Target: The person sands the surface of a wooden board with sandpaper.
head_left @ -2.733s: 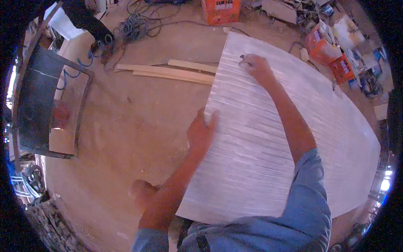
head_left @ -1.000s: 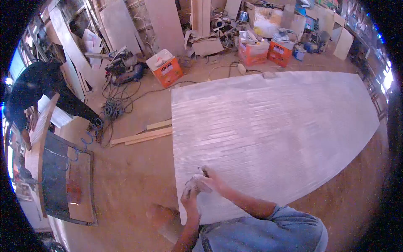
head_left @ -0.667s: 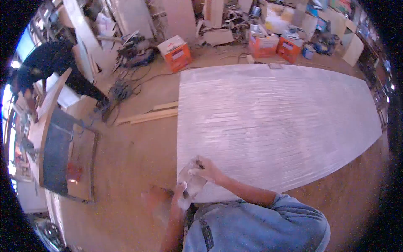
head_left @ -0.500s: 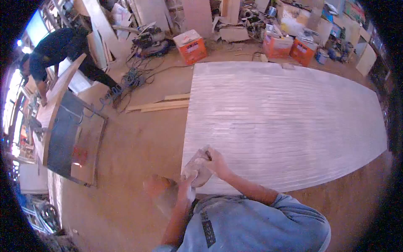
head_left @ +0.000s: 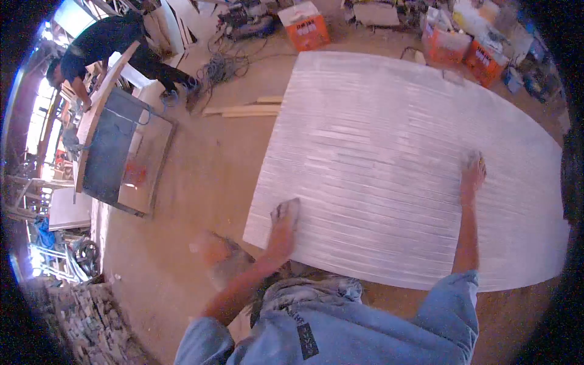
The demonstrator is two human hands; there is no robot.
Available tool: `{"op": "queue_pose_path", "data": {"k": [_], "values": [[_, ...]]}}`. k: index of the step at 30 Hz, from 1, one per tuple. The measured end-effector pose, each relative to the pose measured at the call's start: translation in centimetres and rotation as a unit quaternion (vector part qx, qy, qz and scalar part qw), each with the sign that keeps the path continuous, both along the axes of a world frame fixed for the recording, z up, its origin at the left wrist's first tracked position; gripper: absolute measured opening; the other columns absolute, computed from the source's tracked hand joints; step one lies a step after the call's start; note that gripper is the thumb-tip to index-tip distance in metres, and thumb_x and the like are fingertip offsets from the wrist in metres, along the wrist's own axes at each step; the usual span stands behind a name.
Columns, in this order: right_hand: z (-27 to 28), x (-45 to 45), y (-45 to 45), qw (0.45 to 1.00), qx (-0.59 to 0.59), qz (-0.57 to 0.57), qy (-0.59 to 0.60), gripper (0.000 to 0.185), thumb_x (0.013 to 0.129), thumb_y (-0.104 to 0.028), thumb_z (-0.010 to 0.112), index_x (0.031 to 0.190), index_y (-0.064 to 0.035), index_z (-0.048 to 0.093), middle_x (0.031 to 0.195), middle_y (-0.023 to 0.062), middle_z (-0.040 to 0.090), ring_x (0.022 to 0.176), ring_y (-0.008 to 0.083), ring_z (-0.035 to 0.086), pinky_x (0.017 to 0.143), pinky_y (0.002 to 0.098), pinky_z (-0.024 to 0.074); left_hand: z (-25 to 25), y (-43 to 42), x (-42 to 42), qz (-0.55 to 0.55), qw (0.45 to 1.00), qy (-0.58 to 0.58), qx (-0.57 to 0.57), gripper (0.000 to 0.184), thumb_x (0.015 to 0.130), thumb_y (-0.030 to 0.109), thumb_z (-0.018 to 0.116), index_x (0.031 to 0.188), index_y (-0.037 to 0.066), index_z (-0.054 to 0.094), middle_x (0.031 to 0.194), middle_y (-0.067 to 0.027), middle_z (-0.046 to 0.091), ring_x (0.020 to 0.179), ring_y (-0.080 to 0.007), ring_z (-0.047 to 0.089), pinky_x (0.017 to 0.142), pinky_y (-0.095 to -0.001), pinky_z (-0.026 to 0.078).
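Observation:
A large pale panel (head_left: pixel 371 158) with fine grooves or streaks along its length lies before me, whitish as if dusted. My left hand (head_left: pixel 284 225) rests on its near left part, fingers stretched out and grey with dust. Farther out on the right side of the panel is my right hand (head_left: pixel 472 170), with the arm extended. Its fingers look curled against the surface, around something small that blur hides.
At the left another person (head_left: pixel 103 45) bends over a curved wooden piece (head_left: pixel 109 79) on a dark-panelled frame (head_left: pixel 112 152). Orange boxes (head_left: pixel 307 30) stand beyond the panel. Wooden strips (head_left: pixel 246 111) and coiled cable (head_left: pixel 222 67) lie on the floor.
My hands were together at the panel's near left edge, handling a pale, dusty piece. They have parted: the right reached far across the panel, the left came down onto it. The view has shifted.

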State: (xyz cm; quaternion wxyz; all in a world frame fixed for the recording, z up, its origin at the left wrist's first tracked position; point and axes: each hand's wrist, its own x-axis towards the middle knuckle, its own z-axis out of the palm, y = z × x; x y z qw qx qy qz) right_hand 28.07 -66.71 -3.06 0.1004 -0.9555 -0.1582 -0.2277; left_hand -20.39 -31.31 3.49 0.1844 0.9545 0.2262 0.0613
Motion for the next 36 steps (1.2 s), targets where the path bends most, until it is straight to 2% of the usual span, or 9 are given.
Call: {"op": "queue_pose_path", "data": {"k": [5, 6, 14, 16, 19, 24, 30, 32, 36], "values": [[2.2, 0.9, -0.3, 0.987, -0.139, 0.028, 0.075, 0.054, 0.095, -0.030, 0.044, 0.145, -0.0099, 0.035, 0.153, 0.0121, 0.029, 0.136, 0.0310, 0.033, 0.111, 0.0475, 0.0250, -4.9, -14.0, 11.2, -0.182, 0.982, 0.024, -0.038, 0.064, 0.083, 0.002, 0.042, 0.145, 0.001, 0.027, 0.150, -0.0230, 0.027, 0.139, -0.0380, 0.024, 0.114, -0.0505, 0.017], [-1.2, 2.9, -1.9, 0.985, 0.050, 0.123, 0.108, 0.056, 0.096, -0.033, 0.039, 0.146, -0.0091, 0.031, 0.154, 0.0121, 0.026, 0.138, 0.0309, 0.030, 0.112, 0.0479, 0.0225, -1.8, -16.1, 13.7, -0.218, 0.971, 0.095, -0.004, 0.063, 0.084, 0.002, 0.041, 0.145, 0.003, 0.029, 0.151, -0.0222, 0.025, 0.142, -0.0372, 0.019, 0.114, -0.0513, 0.016], [-2.5, 4.4, -2.8, 0.906, 0.279, 0.258, 0.188, 0.060, 0.098, -0.039, 0.030, 0.149, -0.0078, 0.023, 0.155, 0.0092, 0.023, 0.143, 0.0277, 0.020, 0.116, 0.0478, 0.0148, -5.9, 2.6, -2.2, 0.152, 0.988, -0.003, -0.010, 0.046, 0.095, 0.009, 0.034, 0.139, -0.004, 0.035, 0.146, -0.0207, 0.035, 0.136, -0.0311, 0.033, 0.113, -0.0415, 0.026], [2.0, 1.3, 0.8, 0.973, -0.168, 0.005, 0.158, 0.059, 0.099, -0.038, 0.031, 0.149, -0.0075, 0.025, 0.156, 0.0077, 0.024, 0.142, 0.0241, 0.022, 0.117, 0.0454, 0.0140, -5.8, 3.5, -3.4, 0.244, 0.969, 0.046, -0.020, 0.044, 0.095, 0.009, 0.033, 0.138, -0.002, 0.037, 0.144, -0.0196, 0.038, 0.135, -0.0309, 0.035, 0.110, -0.0438, 0.029], [2.9, 0.6, 1.7, 0.947, -0.271, -0.018, 0.170, 0.057, 0.100, -0.037, 0.031, 0.148, -0.0077, 0.025, 0.156, 0.0059, 0.024, 0.142, 0.0214, 0.023, 0.117, 0.0434, 0.0142, -7.9, -7.2, -0.1, 0.190, 0.975, 0.080, 0.084, 0.052, 0.092, 0.007, 0.035, 0.144, 0.002, 0.032, 0.149, -0.0184, 0.033, 0.138, -0.0322, 0.029, 0.115, -0.0437, 0.021], [-0.8, 3.6, -1.5, 0.980, -0.063, 0.107, 0.158, 0.057, 0.100, -0.038, 0.026, 0.150, -0.0100, 0.022, 0.157, 0.0054, 0.021, 0.144, 0.0216, 0.018, 0.117, 0.0455, 0.0122, -5.3, -6.6, -3.8, 0.037, 0.983, 0.051, -0.174, 0.059, 0.089, 0.004, 0.037, 0.146, 0.000, 0.026, 0.152, -0.0207, 0.025, 0.140, -0.0376, 0.023, 0.116, -0.0423, 0.019], [-1.2, 3.7, -1.2, 0.959, 0.094, 0.190, 0.187, 0.058, 0.100, -0.040, 0.023, 0.151, -0.0111, 0.020, 0.157, 0.0064, 0.019, 0.145, 0.0228, 0.017, 0.116, 0.0488, 0.0150, -4.0, -2.4, -4.5, 0.380, 0.915, -0.095, -0.092, 0.060, 0.087, 0.002, 0.037, 0.146, -0.001, 0.026, 0.149, -0.0204, 0.031, 0.138, -0.0392, 0.027, 0.116, -0.0445, 0.018], [-2.4, 4.8, -2.0, 0.917, 0.231, 0.215, 0.242, 0.058, 0.100, -0.040, 0.024, 0.151, -0.0106, 0.020, 0.157, 0.0068, 0.019, 0.145, 0.0232, 0.017, 0.117, 0.0490, 0.0147, -6.3, -11.1, -2.4, 0.258, 0.966, -0.002, 0.006, 0.056, 0.089, 0.005, 0.037, 0.145, 0.000, 0.030, 0.150, -0.0178, 0.031, 0.138, -0.0369, 0.029, 0.116, -0.0472, 0.015], [-2.6, 5.5, -3.1, 0.972, -0.023, 0.180, 0.147, 0.066, 0.095, -0.043, 0.037, 0.150, -0.0102, 0.021, 0.157, 0.0080, 0.018, 0.144, 0.0241, 0.020, 0.114, 0.0528, 0.0145, -3.1, -7.7, -5.3, 0.238, 0.970, 0.014, -0.040, 0.057, 0.090, 0.008, 0.040, 0.146, 0.003, 0.029, 0.152, -0.0169, 0.029, 0.139, -0.0362, 0.027, 0.116, -0.0465, 0.016]]}}
